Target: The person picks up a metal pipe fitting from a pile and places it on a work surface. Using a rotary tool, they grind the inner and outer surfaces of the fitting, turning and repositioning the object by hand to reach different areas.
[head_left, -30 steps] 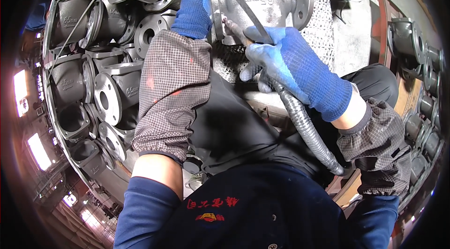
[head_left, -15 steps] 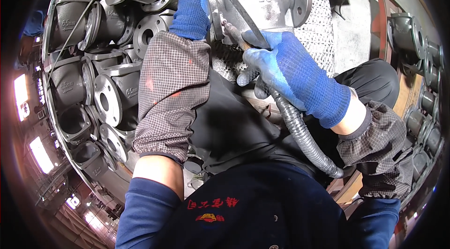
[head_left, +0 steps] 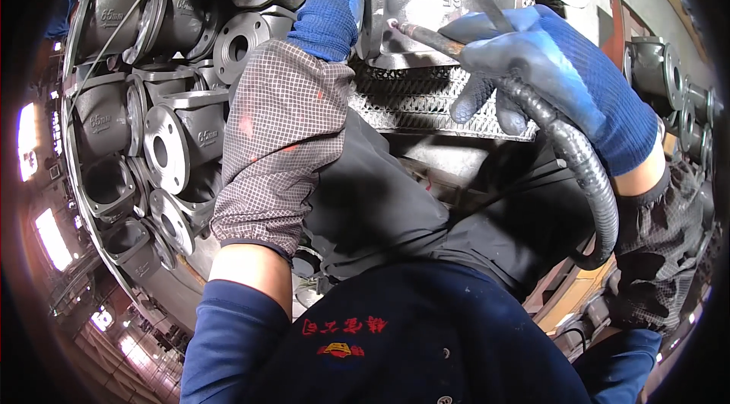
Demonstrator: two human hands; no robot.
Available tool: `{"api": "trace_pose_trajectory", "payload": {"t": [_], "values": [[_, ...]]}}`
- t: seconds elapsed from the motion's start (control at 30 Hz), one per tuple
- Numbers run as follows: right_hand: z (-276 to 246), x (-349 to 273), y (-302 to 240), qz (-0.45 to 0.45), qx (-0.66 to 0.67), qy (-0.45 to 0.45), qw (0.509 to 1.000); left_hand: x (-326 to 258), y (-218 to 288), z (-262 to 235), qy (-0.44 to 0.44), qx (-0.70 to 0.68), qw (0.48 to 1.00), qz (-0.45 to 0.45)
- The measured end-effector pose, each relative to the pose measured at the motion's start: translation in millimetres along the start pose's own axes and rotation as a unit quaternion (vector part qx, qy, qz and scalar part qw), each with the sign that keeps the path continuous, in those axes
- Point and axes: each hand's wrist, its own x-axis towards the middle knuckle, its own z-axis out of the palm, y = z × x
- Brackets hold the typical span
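A grey cast-metal valve body (head_left: pixel 426 1) with round flanges lies on a metal mesh platform (head_left: pixel 426 100) in front of me. My left hand (head_left: pixel 331 1), in a blue glove, grips the valve body's left flange. My right hand (head_left: pixel 547 69), also gloved in blue, is closed around a slim pneumatic grinding tool (head_left: pixel 426 35) whose tip touches the body's side. A thick black ribbed hose (head_left: pixel 585 176) runs from the tool down past my right wrist. Both forearms wear checked mesh sleeve covers.
A bin (head_left: pixel 137 122) at my left holds several stacked grey flanged valve castings. More grey castings (head_left: pixel 669 92) stand at the right edge beside a reddish frame. A dark apron covers my lap below the platform.
My view has drawn closer to the work. My right hand with the tool has moved up and right along the valve body. The left hand keeps its hold on the flange.
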Motion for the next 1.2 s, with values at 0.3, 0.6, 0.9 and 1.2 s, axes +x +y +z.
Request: {"api": "trace_pose_trajectory", "payload": {"t": [0.3, 0.6, 0.9, 1.2], "values": [[-3, 11, 11, 0.041, 0.067, -0.041, 0.996, -4, 0, -3, 0.011, 0.007, 1.000, 0.008], [-7, 16, 21, 0.055, 0.118, -0.063, 0.989, -5, 1, -4, 0.017, 0.018, 1.000, 0.013], [-8, 19, 27, 0.060, 0.147, -0.083, 0.984, -6, 0, -5, 0.025, 0.030, 0.999, 0.017], [-8, 20, 30, 0.064, 0.165, -0.093, 0.980, -7, 1, -5, 0.031, 0.038, 0.999, 0.022]]}}
